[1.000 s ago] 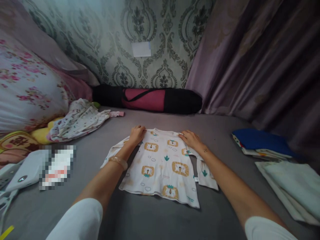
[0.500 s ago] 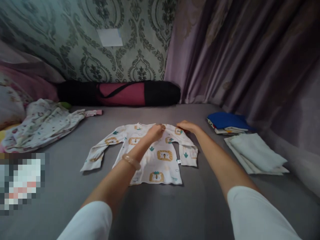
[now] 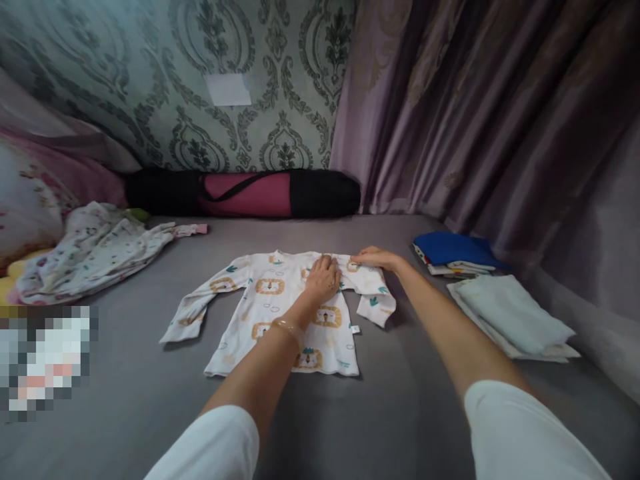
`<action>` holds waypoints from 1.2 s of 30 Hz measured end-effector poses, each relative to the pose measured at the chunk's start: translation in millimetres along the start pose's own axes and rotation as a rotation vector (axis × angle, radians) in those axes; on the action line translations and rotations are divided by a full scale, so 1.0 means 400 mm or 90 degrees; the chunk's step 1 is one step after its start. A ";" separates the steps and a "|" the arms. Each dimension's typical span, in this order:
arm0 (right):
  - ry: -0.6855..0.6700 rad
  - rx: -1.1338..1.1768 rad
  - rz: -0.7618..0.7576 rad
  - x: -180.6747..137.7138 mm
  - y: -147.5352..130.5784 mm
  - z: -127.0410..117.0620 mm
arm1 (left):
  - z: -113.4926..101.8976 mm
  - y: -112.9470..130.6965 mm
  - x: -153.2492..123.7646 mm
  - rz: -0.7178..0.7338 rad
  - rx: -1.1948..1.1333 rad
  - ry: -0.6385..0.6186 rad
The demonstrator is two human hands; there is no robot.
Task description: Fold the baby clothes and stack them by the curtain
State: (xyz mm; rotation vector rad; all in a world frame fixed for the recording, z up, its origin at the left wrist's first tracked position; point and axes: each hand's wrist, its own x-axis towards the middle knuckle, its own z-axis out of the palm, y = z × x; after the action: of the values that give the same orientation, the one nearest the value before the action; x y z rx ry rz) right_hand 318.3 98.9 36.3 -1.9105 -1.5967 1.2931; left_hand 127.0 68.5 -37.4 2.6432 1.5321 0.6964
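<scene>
A white long-sleeved child's shirt (image 3: 295,320) with lion faces and green leaves lies spread on the grey bed sheet, its collar toward the wall. My left hand (image 3: 324,277) rests flat on the shirt's upper right chest, fingers stretched out. At the right shoulder, my right hand (image 3: 376,257) has its fingers closed on the upper edge of the sleeve. That sleeve is bent, with its cuff folded below. The left sleeve (image 3: 197,307) lies out to the side, angled down. My left forearm covers part of the shirt's lower body.
Folded clothes with a blue one (image 3: 457,249) on top and folded pale cloths (image 3: 515,313) lie at the right. A crumpled patterned garment (image 3: 100,250) is at the left. Along the wall lies a black and maroon long bag (image 3: 250,193), with purple curtains (image 3: 400,133) beside it.
My left hand has moved slightly right and flattened onto the chest. The right sleeve has been drawn inward and its cuff now tilts. My right hand stays at the shoulder.
</scene>
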 end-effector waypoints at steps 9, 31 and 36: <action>-0.183 -0.223 0.279 -0.087 0.039 -0.197 | -0.005 0.007 0.001 -0.012 0.016 -0.025; 0.392 -0.564 0.130 -0.198 0.196 -0.103 | -0.033 0.016 -0.009 -0.010 -0.008 -0.108; 0.502 -0.640 0.073 -0.185 0.161 -0.025 | -0.051 0.009 -0.011 -0.001 -0.064 -0.027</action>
State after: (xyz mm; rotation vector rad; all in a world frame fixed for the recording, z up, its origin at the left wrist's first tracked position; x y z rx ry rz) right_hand 368.1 14.6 25.5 -2.5530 -1.7747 -0.4300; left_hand 120.4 58.5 -20.0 2.5666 1.4485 0.6922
